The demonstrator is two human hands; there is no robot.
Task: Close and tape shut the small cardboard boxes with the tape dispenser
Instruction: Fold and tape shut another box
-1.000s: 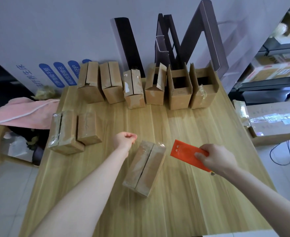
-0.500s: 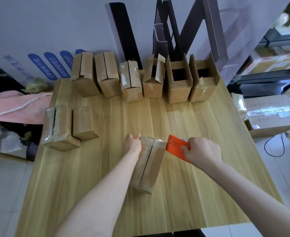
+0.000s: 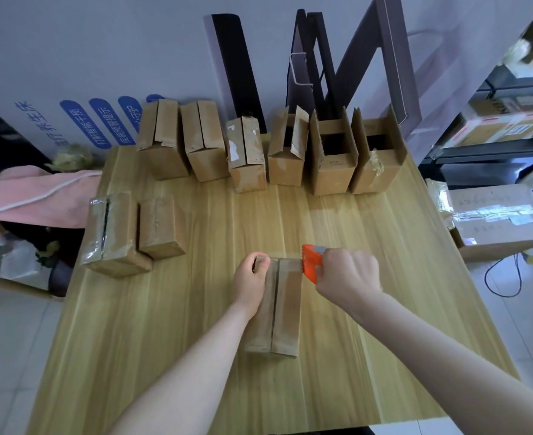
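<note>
Small box [image 3: 285, 306], flaps closed, is lying on the bench [image 3: 196, 309]. Left hand [image 3: 249, 279] is gripping its far left corner; right hand [image 3: 347, 276] is clenching the orange tape dispenser [image 3: 310, 262], seemingly touching the far right corner. Two open boxes [image 3: 332, 164] (interiors dark) are standing behind, contents indiscernible.

Left hand [image 3: 249, 279] and right hand [image 3: 348, 276] are clenched.

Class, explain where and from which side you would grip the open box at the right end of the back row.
Probably pinch the open box by its near wall's top edge, from above: the open top leaves that edge free. Upright flaps flank its sides; a neighbouring box stands close.
</note>
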